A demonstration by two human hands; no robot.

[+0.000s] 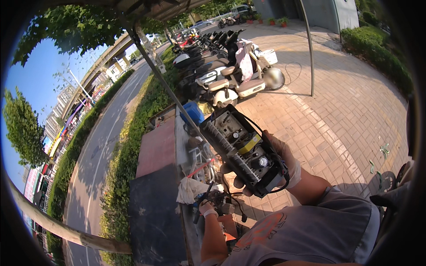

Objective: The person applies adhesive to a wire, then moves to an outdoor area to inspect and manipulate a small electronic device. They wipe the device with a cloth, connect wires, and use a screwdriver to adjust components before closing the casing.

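My right hand (285,155) is closed around an opened black electronics box (242,148), which looks like a charger or power supply. Its inside faces up: a circuit board with a transformer wrapped in yellow tape (249,145), round capacitor tops and a row of metal fins along one side. Black cables curve along its edge, and my fingertips show beneath the lower side. Lower and to the left, my left hand (207,208) is closed at a dark bar-shaped item (202,203) among black cords (237,206); what it grips is too small to make out.
A bench with a black mat (155,217) and a reddish board (156,148) lies to the left. A pale cloth (190,189) and a blue container (192,113) are near its edge. Parked scooters (237,82) stand ahead on brick paving (341,128); a metal post (307,48) rises there.
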